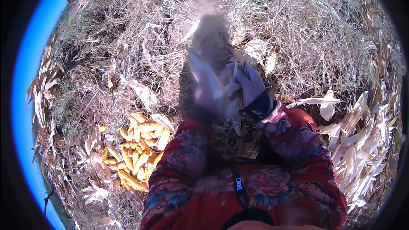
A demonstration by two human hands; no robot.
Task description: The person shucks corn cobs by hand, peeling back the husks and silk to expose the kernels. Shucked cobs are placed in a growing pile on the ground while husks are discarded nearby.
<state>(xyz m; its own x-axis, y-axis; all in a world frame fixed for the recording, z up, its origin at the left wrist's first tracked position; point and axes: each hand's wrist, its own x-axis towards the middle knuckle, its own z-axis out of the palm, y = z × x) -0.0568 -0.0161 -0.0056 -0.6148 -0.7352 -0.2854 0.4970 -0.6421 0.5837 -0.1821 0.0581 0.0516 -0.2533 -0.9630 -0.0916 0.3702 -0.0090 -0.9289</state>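
Note:
In the head view, a pale corn husk lies across my left hand, which is blurred, and its fingers are partly hidden by the husk. Close on its right, my right hand has its fingers bent around a strip of dry husk. More husk pieces hang between both hands; whether a cob is inside cannot be told. Both hands are in front of my body, over the shaded ground.
Husked yellow corn cobs lie in a pile at the lower left. Dry corn stalks and husks are heaped at the right. Loose husks and dry grass cover the ground ahead.

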